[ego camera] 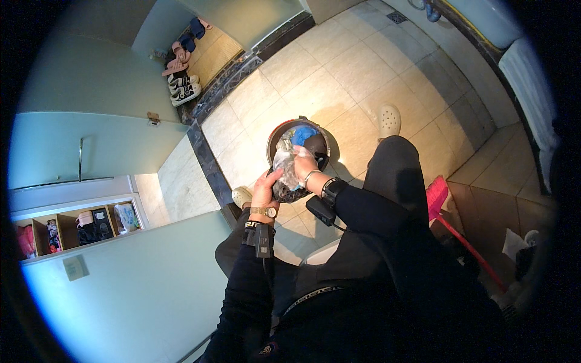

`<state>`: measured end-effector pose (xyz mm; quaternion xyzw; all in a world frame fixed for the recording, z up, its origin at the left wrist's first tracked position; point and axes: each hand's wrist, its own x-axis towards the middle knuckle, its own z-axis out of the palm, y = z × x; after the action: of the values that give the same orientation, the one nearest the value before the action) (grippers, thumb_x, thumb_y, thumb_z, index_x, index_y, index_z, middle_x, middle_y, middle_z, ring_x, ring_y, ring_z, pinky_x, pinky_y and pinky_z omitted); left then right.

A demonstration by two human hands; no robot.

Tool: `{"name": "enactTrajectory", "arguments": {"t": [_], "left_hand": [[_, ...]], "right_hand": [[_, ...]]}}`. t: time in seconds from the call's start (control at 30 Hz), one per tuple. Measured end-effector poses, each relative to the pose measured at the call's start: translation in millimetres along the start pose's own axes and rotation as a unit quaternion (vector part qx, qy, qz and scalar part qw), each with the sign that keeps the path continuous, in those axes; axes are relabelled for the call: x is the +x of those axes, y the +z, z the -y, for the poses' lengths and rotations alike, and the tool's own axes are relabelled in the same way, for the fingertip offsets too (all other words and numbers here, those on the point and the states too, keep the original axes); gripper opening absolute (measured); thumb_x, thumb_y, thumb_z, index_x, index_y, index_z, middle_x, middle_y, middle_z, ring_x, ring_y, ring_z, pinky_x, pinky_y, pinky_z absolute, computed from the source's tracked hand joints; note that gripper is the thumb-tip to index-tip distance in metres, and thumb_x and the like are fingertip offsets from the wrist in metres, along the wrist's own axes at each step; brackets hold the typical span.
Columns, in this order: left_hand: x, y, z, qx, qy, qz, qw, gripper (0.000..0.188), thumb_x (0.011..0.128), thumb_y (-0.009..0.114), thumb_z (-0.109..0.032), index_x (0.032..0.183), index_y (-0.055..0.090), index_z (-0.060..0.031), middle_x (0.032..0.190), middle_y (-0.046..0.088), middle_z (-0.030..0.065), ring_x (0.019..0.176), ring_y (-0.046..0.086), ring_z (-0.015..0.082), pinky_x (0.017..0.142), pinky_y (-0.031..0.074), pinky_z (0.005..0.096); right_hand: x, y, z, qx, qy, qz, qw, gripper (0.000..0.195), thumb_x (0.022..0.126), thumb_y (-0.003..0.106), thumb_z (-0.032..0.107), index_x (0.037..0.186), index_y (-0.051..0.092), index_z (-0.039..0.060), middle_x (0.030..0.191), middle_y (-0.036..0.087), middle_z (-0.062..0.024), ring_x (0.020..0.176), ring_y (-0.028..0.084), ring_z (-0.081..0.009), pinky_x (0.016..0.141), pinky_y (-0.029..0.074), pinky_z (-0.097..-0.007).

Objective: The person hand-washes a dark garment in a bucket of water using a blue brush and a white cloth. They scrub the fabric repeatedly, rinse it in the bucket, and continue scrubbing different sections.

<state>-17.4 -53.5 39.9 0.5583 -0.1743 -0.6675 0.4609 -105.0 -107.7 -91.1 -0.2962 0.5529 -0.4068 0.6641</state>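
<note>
A round waste bin (270,136) stands on the tiled floor between my feet. Crumpled clear plastic (284,164), a blue plastic piece (303,134) and a dark rounded item (316,146) fill its mouth. My right hand (305,164) is over the bin, gripping the clear plastic, its fingertips partly covered by it. At the near left rim, my left hand (264,190) holds a bunched black plastic bag (290,194), with the thumb against the clear plastic. The fingers behind the bag are hidden.
A pink broom (437,196) with a red handle leans at my right. Slippers and sneakers (185,94) line a dark stone sill (227,84) at the far left. Frosted glass panels (91,149) and a shelf unit (68,230) are on the left. A floor drain (396,17) lies far right.
</note>
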Motion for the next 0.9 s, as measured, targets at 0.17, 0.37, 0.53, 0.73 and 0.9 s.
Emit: {"name": "enactTrajectory", "arguments": {"t": [0.17, 0.37, 0.53, 0.73, 0.9], "left_hand": [[-10.5, -10.0, -10.7, -0.023, 0.021, 0.012, 0.999, 0.034, 0.083, 0.060, -0.014, 0.113, 0.053, 0.0012, 0.107, 0.061, 0.0096, 0.092, 0.060, 0.0198, 0.084, 0.048, 0.0325], [8.8, -17.8, 3.9, -0.062, 0.048, -0.024, 0.997, 0.037, 0.086, 0.059, -0.017, 0.119, 0.050, -0.0033, 0.111, 0.059, 0.0071, 0.099, 0.058, 0.0201, 0.087, 0.046, 0.0339], [21.2, -35.8, 17.7, -0.129, 0.021, -0.051, 0.990, 0.035, 0.089, 0.053, -0.020, 0.119, 0.049, -0.0027, 0.112, 0.059, 0.0088, 0.101, 0.057, 0.0221, 0.088, 0.045, 0.0349], [2.1, -7.9, 8.7, -0.043, 0.035, -0.024, 0.998, 0.032, 0.089, 0.051, -0.012, 0.118, 0.050, 0.0006, 0.110, 0.059, 0.0091, 0.098, 0.057, 0.0200, 0.086, 0.045, 0.0321], [-8.2, 5.8, 4.6, -0.036, 0.027, -0.047, 0.998, 0.032, 0.089, 0.053, -0.008, 0.119, 0.049, 0.0021, 0.108, 0.059, 0.0083, 0.095, 0.058, 0.0172, 0.082, 0.047, 0.0306]], "right_hand": [[-21.0, -2.0, 42.8, 0.325, 0.223, 0.127, 0.910, 0.043, 0.088, 0.054, 0.033, 0.114, 0.057, -0.0012, 0.107, 0.061, -0.0093, 0.095, 0.058, -0.0166, 0.081, 0.046, -0.0285], [-44.3, 11.0, 69.8, 0.181, -0.030, 0.141, 0.973, 0.031, 0.085, 0.062, 0.021, 0.109, 0.058, 0.0015, 0.101, 0.062, -0.0033, 0.087, 0.059, -0.0118, 0.073, 0.048, -0.0263], [-74.4, 18.8, 71.0, -0.119, -0.172, 0.078, 0.975, 0.035, 0.083, 0.061, 0.023, 0.111, 0.052, 0.0034, 0.104, 0.057, -0.0163, 0.093, 0.057, -0.0292, 0.078, 0.046, -0.0341], [-63.3, 12.2, 81.3, -0.239, -0.139, 0.065, 0.959, 0.034, 0.085, 0.053, 0.022, 0.114, 0.051, 0.0049, 0.101, 0.057, -0.0195, 0.094, 0.056, -0.0345, 0.078, 0.046, -0.0397], [-30.8, 6.0, 74.2, -0.046, -0.099, 0.029, 0.994, 0.020, 0.087, 0.049, 0.016, 0.100, 0.058, 0.0032, 0.095, 0.063, -0.0151, 0.088, 0.061, -0.0260, 0.074, 0.048, -0.0348]]}}
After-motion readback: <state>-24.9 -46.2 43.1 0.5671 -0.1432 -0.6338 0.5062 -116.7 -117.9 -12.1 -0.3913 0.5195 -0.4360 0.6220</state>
